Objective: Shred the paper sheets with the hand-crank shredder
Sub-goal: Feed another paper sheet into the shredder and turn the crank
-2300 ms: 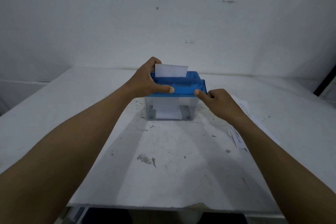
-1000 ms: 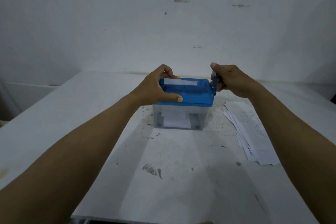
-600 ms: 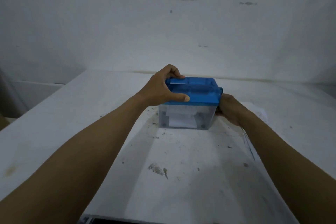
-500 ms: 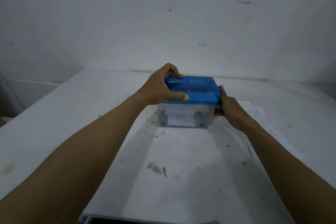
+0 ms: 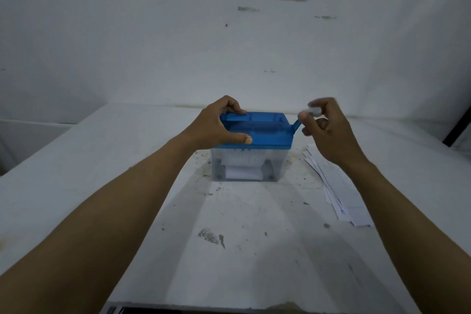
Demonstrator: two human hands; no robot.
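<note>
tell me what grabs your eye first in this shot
The blue-lidded shredder at the middle of the table stands out, with the left hand holding its lid and the right hand pinching the crank on its right side. White paper shows through its clear base. A fan of sheets lies on the table just to its right, partly hidden by the right forearm.

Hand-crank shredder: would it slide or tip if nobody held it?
Probably light: the clear bin looks like thin plastic holding little paper. Likely to skid or tip under cranking; the left hand grips its blue lid while the right hand pinches the crank.
</note>
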